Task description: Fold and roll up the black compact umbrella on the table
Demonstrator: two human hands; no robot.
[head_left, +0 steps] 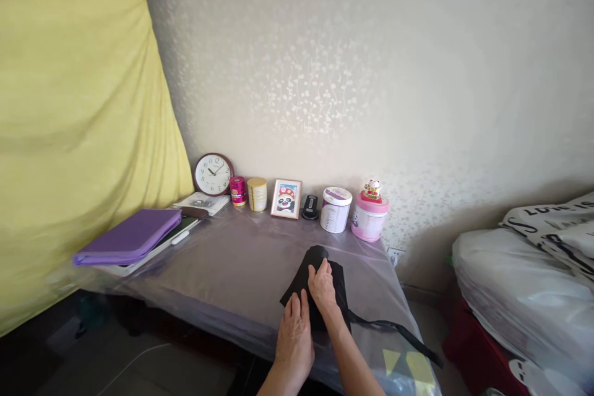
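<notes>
Head view, left hand [296, 329], right hand [322, 284] flattened on black fabric [301, 278], clock [214, 174], picture [286, 199] beyond

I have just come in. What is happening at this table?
A person is handling a black cloth item near the front of the table. The left hand lies on its nearer part, the right hand farther up. A black strap runs rightward past the table's edge. Behind, a framed picture and a clock stand by the wall.
</notes>
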